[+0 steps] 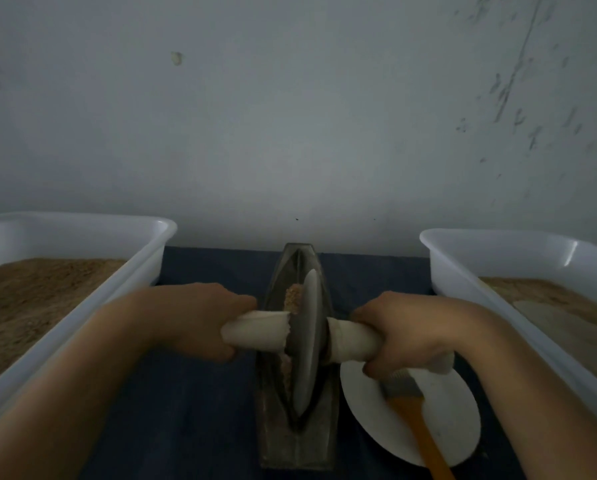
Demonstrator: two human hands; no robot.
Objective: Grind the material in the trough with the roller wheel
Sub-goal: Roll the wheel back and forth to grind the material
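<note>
A dark boat-shaped trough (pixel 295 441) lies lengthwise on the blue cloth in the middle of the view. The grey roller wheel (pixel 307 341) stands upright in its groove, near the trough's middle. Tan crushed material (pixel 293 296) shows in the groove just beyond the wheel and beside its left face. A white-wrapped axle runs through the wheel. My left hand (pixel 193 320) grips the axle's left handle. My right hand (pixel 404 334) grips the right handle, whose wrapping trails loose past my wrist.
A white plastic tub (pixel 82 306) of tan granules stands at the left. A second white tub (pixel 463 271) with brownish material stands at the right. A white plate (pixel 376 410) with an orange-handled brush (pixel 418 434) lies right of the trough. A grey wall rises close behind.
</note>
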